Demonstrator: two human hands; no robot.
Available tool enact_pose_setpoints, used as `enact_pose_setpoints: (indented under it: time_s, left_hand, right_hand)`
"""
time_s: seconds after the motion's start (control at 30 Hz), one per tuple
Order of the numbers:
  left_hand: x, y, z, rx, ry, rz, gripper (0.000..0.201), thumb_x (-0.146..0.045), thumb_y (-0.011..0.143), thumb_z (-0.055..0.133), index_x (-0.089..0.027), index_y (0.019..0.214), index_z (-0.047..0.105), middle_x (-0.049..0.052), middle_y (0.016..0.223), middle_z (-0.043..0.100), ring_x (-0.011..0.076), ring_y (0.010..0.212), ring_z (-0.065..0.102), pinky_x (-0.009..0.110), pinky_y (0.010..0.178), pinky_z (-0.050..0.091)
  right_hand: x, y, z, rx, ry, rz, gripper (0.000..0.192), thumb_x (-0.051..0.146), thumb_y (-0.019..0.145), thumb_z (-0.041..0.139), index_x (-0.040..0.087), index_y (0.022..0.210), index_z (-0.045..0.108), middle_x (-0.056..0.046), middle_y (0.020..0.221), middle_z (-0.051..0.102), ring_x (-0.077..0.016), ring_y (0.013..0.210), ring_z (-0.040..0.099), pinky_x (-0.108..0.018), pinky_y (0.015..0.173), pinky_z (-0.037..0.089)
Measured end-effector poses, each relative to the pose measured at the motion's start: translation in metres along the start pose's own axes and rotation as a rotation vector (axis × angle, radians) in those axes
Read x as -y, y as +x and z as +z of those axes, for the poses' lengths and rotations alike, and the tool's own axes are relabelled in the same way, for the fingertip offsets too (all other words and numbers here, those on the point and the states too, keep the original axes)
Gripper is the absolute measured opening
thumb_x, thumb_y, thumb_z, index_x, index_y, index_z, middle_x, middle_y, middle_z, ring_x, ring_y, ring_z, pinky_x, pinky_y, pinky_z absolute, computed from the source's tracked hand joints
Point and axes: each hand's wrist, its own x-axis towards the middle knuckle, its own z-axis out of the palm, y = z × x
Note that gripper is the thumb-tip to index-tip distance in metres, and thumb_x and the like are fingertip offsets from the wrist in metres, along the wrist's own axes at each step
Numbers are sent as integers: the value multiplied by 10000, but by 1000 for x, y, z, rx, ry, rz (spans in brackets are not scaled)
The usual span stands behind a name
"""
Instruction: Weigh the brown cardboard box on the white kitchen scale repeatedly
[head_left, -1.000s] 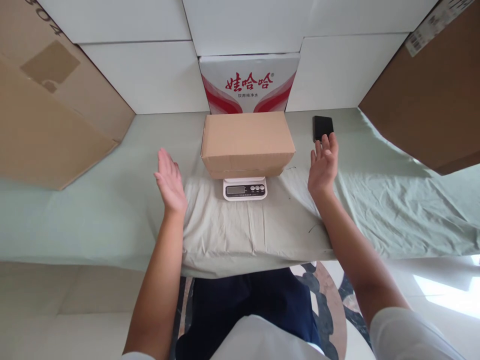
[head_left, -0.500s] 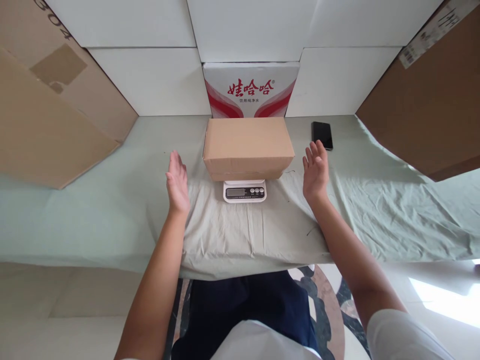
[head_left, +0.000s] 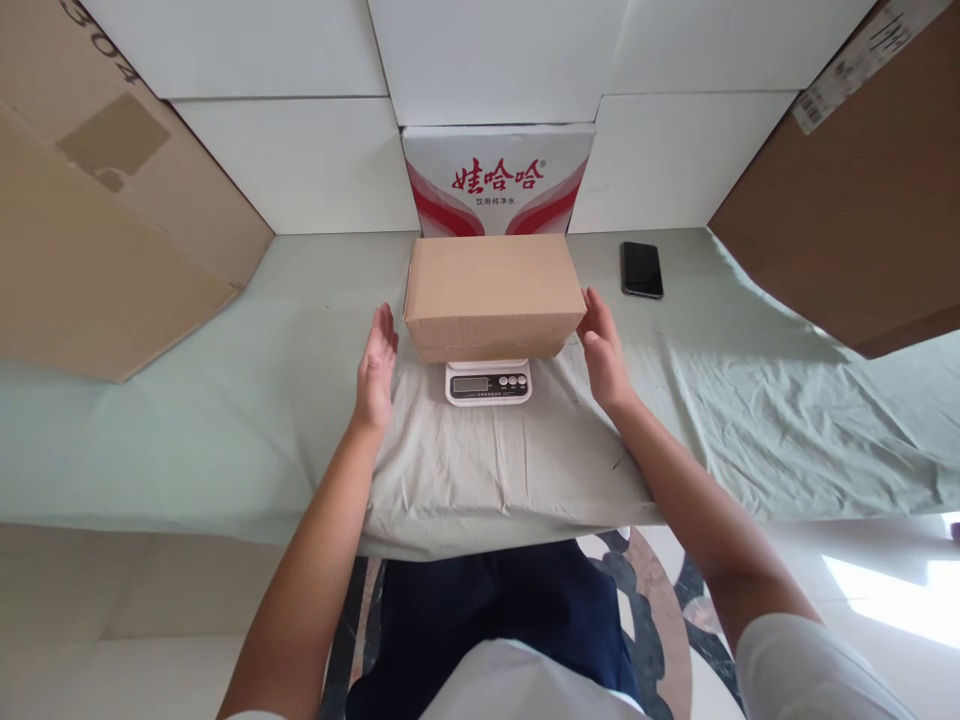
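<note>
At the centre of the frame a plain cardboard box (head_left: 493, 292) sits on a small white scale (head_left: 488, 381), overhanging it on both sides, all on a counter (head_left: 225, 400) draped in pale green cloth. The left hand (head_left: 377, 368) stands just beside the box's left end, palm turned inward, fingers (head_left: 387, 330) straight and held together, not quite touching the cardboard. The right hand (head_left: 604, 347) is at the right end, open likewise, its fingertips at or against the lower corner; I cannot tell whether they press. Neither hand grips anything. The box looks stiff, dry and closed, probably light enough for a two-palm squeeze on its short ends, though smooth card may slip without firm pressure. A printed water carton (head_left: 498, 180) stands close behind it, so there is little room rearward. A dark phone (head_left: 642, 269) lies to the upper right, and big brown cartons (head_left: 97, 230) crowd both upper corners; open cloth lies nearer the person.
</note>
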Motion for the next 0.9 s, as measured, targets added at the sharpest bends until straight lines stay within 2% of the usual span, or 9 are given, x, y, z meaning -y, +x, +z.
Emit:
enact_pose_setpoints:
  time_s: [0.13,0.3,0.43,0.6,0.8,0.9]
  left_hand:
    - [2,-3,7,34,1,-30,813,-811,925,461,-399,1624,403,-4,1789,285,280,1681,194,457,1389,197]
    - [7,-4,9,69,1,-43,777,-775,951,457,-393,1626,404,5,1779,311,277,1673,230,459,1386,215]
    - [8,-5,9,63,38,-66,828,-787,944,454,-344,1639,390,49,1779,307,280,1668,250,456,1379,226]
    - [-3,-4,15,87,47,-70,901,-744,906,589,-280,1648,375,105,1774,316,322,1666,244,472,1375,240]
    - [-10,0,24,101,28,-51,867,-729,894,625,-232,1587,469,154,1725,408,367,1649,288,516,1356,285]
    - [-10,2,31,42,80,-64,860,-729,862,673,-231,1545,515,157,1664,499,381,1622,352,535,1342,307]
  right_hand:
    - [5,-6,12,97,12,-19,611,590,951,589,430,1528,468,71,1748,386,-277,1667,299,-521,1400,259]
    - [7,-8,20,58,29,-3,607,634,907,621,392,1457,539,24,1696,467,-316,1632,354,-569,1373,298]
    - [10,-8,21,50,45,-4,576,636,909,615,379,1422,567,10,1659,513,-312,1633,353,-573,1382,273]
    - [12,-9,23,51,60,-10,585,655,886,638,378,1397,576,1,1639,533,-324,1618,371,-568,1360,313]
    - [11,-7,28,26,65,-1,565,631,876,640,366,1371,581,-10,1617,544,-318,1571,419,-554,1336,337]
    - [5,-3,34,1,95,4,573,573,870,623,367,1400,553,-5,1614,540,-305,1571,416,-530,1354,303]
